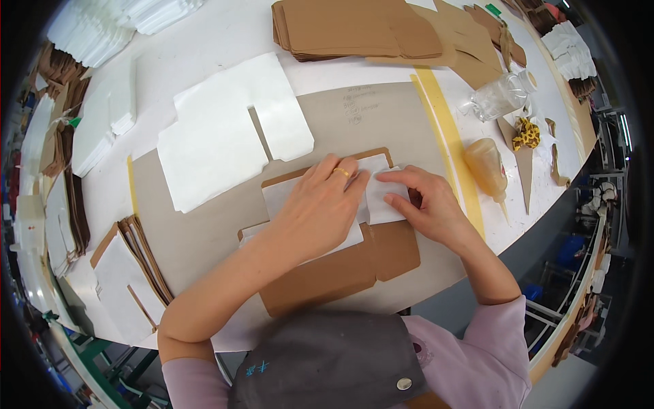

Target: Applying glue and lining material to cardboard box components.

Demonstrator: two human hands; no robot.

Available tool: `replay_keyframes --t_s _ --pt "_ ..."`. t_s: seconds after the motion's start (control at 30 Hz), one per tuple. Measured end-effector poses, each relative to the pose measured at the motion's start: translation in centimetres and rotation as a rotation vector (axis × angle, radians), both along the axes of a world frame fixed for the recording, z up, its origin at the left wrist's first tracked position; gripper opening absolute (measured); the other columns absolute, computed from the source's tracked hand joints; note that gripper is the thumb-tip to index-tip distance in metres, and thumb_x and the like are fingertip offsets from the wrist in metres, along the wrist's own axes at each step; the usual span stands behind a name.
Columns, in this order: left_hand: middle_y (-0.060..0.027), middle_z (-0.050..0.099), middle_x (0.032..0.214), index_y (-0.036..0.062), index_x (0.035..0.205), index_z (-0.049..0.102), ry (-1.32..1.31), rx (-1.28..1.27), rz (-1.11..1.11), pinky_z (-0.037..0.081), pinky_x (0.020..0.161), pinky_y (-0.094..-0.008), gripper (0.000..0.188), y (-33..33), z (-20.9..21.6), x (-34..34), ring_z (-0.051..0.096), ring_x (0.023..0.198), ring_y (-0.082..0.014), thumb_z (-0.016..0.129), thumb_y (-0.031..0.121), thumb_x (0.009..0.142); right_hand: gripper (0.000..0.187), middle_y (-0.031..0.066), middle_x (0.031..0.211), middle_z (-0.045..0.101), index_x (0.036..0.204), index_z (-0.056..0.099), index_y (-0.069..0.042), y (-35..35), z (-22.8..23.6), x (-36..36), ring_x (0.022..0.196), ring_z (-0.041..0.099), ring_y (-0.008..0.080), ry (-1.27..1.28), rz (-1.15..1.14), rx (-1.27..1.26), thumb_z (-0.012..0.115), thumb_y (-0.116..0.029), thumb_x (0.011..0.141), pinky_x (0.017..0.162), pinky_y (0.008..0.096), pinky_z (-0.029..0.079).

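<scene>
Both hands are pressing a white liner sheet (381,198) onto a flat brown cardboard blank (340,266) that lies at the near middle of the desk (225,34). The left hand (320,204) lies flat and spread, palm down, over the middle of the sheet; the right hand (426,204) rests just beside it, fingers extended and fingertips holding down the sheet's right edge. Neither pinches anything. The step in hand looks like smoothing the liner into place on the blank. The next move probably calls for firm, even pressure out toward the edges so the sheet sits square with the cardboard. A glue bottle (487,167) lies to the right, a loose white sheet (225,129) far left, and a stack of brown blanks (347,27) at the far side
</scene>
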State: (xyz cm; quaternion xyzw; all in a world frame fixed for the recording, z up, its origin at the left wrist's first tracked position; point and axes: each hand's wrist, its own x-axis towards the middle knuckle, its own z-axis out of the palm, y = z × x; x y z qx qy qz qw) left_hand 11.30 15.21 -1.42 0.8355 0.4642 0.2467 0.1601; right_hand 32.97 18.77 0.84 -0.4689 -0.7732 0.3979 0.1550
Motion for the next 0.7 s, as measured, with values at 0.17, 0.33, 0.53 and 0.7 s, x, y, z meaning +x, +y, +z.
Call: replay_keyframes --t_s 0.17,0.33,0.53,0.7 --pt "-0.011 0.05 0.098 0.0026 0.12 0.062 0.07 -0.032 0.013 0.047 0.084 -0.0387 0.038 1.6 -1.5 1.5 0.05 0.094 -0.0279 0.059 0.004 0.083 0.043 0.0069 0.083 0.058 0.126 0.061 -0.013 -0.5 0.6 0.2 0.067 0.055 0.0187 -0.192 -0.001 0.165 0.068 -0.008 0.084 0.065 0.0314 0.047" --pt "-0.0102 0.049 0.1 0.009 0.124 0.062 0.038 -0.087 -0.024 0.045 0.085 -0.037 0.043 2.0 -1.1 0.8 0.049 0.095 -0.0281 0.061 0.002 0.082 0.057 0.004 0.088 0.054 0.13 0.06 -0.013 -1.5 0.1 2.6 0.095 0.056 0.0208 0.418 -0.045 -0.159 0.065 0.006 0.077 0.093 0.0322 0.044" --pt "-0.0086 0.048 0.104 0.0127 0.125 0.062 0.003 -0.087 -0.068 0.045 0.084 -0.0377 0.043 2.1 -1.2 0.5 0.046 0.095 -0.0267 0.069 0.012 0.083 0.046 0.0075 0.118 0.064 0.108 0.071 -0.01 -2.3 -0.8 5.1 0.126 0.053 0.0302 0.201 0.481 0.228 0.058 0.011 0.069 0.106 0.0461 0.039" --pt "-0.0074 0.048 0.103 0.0142 0.125 0.062 0.04 -0.082 -0.068 0.045 0.083 -0.0368 0.047 1.7 -1.0 0.6 0.046 0.093 -0.0254 0.073 0.021 0.08 0.042 0.0056 0.126 0.063 0.107 0.07 -0.011 -3.4 -1.4 6.2 0.126 0.053 0.0272 0.034 0.545 0.36 0.063 0.004 0.068 0.109 0.0471 0.038"
